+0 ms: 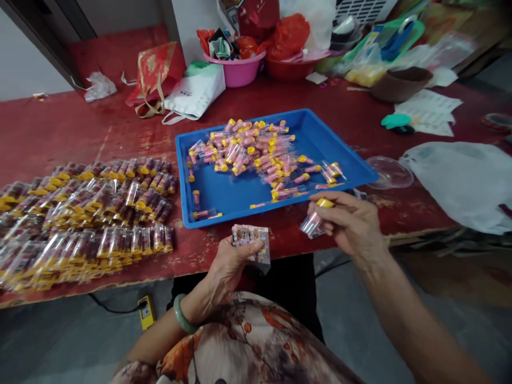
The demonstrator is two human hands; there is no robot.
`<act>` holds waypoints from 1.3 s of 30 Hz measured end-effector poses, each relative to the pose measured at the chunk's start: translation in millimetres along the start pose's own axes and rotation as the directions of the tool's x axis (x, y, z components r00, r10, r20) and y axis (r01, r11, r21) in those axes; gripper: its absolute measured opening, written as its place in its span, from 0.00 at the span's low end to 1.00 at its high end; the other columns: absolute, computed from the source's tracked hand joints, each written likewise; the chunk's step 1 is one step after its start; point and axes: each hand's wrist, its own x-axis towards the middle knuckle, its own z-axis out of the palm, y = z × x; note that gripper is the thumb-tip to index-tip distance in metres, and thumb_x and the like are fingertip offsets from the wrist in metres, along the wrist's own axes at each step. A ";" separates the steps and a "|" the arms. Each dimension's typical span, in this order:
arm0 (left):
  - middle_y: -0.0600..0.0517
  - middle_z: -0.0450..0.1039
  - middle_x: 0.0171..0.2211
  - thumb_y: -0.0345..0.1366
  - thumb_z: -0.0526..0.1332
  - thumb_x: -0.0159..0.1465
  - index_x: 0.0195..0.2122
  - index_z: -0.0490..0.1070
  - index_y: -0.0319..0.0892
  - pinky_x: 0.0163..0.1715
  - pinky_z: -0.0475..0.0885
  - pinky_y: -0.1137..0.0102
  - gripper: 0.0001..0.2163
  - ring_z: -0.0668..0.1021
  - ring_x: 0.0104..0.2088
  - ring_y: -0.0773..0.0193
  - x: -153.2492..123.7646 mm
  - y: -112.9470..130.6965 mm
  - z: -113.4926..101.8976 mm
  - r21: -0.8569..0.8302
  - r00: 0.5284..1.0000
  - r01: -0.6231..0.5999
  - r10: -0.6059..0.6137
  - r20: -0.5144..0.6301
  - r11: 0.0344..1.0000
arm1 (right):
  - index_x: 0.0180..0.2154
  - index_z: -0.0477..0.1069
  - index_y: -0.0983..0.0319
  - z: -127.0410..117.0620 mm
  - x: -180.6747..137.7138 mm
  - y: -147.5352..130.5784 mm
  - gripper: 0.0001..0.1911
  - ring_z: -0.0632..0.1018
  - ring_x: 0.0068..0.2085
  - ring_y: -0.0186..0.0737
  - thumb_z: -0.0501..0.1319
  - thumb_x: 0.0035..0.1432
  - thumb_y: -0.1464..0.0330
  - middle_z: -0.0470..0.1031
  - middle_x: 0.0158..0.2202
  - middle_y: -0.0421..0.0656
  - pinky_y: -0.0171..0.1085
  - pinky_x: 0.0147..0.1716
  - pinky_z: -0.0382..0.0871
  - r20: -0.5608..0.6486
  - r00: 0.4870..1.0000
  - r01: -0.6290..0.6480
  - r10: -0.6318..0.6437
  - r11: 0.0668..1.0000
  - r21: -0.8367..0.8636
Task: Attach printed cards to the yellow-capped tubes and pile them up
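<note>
My left hand [230, 269] grips a stack of small printed cards [258, 245] at the table's front edge, thumb on top. Just beyond the blue tray's near right rim, my right hand [354, 221] pinches a clear plastic tube with a yellow cap [314, 220], which hangs tilted with its cap up. Some printed paper shows behind that tube, mostly covered. The blue tray [224, 197] holds a loose heap of similar tubes [256, 146] with pink contents and yellow caps.
On the left, rows of tubes with dark contents [108, 202] lie stacked. Bags [200, 90] and a pink basin [240, 70] stand at the back. At right are a clear lid [390, 172], a white plastic bag [464, 178] and printed sheets [432, 109].
</note>
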 end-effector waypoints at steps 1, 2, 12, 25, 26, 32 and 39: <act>0.46 0.78 0.30 0.34 0.78 0.39 0.32 0.77 0.33 0.32 0.73 0.69 0.20 0.78 0.29 0.63 -0.6 -0.5 0.5 0.002 1.000 -0.004 0.004 0.013 1.000 | 0.36 0.76 0.61 7.1 -9.1 -2.1 0.15 0.62 0.17 0.28 0.68 0.45 0.63 0.72 0.25 0.41 0.30 0.14 0.52 0.023 0.998 -0.060 0.058 0.990 0.127; 0.46 0.78 0.31 0.34 0.77 0.41 0.33 0.77 0.33 0.33 0.74 0.69 0.20 0.78 0.30 0.62 -1.4 -0.8 0.9 0.006 1.000 -0.006 0.006 0.027 1.000 | 0.35 0.76 0.61 13.0 -15.2 -3.8 0.14 0.62 0.17 0.27 0.69 0.44 0.64 0.72 0.25 0.42 0.30 0.14 0.51 0.045 0.994 -0.107 0.099 0.969 0.221; 0.46 0.79 0.35 0.33 0.76 0.44 0.37 0.76 0.35 0.39 0.74 0.64 0.19 0.79 0.32 0.60 -0.7 -2.4 -2.4 -0.057 0.999 -0.047 0.047 0.000 0.997 | 0.33 0.73 0.62 31.1 -60.4 -5.6 0.10 0.64 0.17 0.26 0.70 0.48 0.66 0.73 0.27 0.42 0.28 0.13 0.54 0.149 0.978 -0.189 0.146 0.922 0.339; 0.51 0.77 0.31 0.35 0.77 0.42 0.34 0.74 0.36 0.35 0.72 0.68 0.20 0.76 0.28 0.65 -2.3 -8.4 9.4 -0.121 0.995 -0.080 0.071 -0.074 0.989 | 0.38 0.66 0.59 56.6 -116.5 26.8 0.06 0.75 0.26 0.30 0.63 0.59 0.71 0.71 0.39 0.40 0.33 0.25 0.75 0.023 0.999 0.022 -0.030 0.957 0.288; 0.52 0.76 0.30 0.35 0.77 0.41 0.33 0.74 0.36 0.32 0.71 0.69 0.19 0.75 0.27 0.66 -2.7 -8.4 11.2 -0.127 0.996 -0.065 0.056 -0.075 0.990 | 0.38 0.66 0.59 58.2 -117.9 26.4 0.06 0.75 0.27 0.30 0.62 0.59 0.71 0.70 0.39 0.40 0.33 0.25 0.75 -0.003 0.998 0.058 -0.060 0.962 0.266; 0.54 0.75 0.29 0.34 0.78 0.39 0.30 0.73 0.38 0.32 0.71 0.71 0.20 0.74 0.27 0.68 -4.3 -9.8 22.7 -0.187 0.997 -0.015 0.002 -0.071 0.982 | 0.43 0.66 0.58 61.3 -126.1 42.9 0.16 0.78 0.39 0.41 0.63 0.54 0.78 0.72 0.42 0.45 0.41 0.35 0.79 -0.179 0.866 0.446 -0.468 0.882 -0.150; 0.52 0.76 0.34 0.36 0.74 0.48 0.36 0.74 0.39 0.36 0.71 0.70 0.16 0.76 0.30 0.66 -1.1 -18.5 35.0 -0.132 0.999 0.034 -0.031 0.026 0.991 | 0.50 0.65 0.57 51.5 -132.2 53.6 0.24 0.80 0.41 0.43 0.66 0.53 0.77 0.76 0.44 0.47 0.40 0.37 0.80 -0.021 0.680 0.602 -0.733 0.574 -0.555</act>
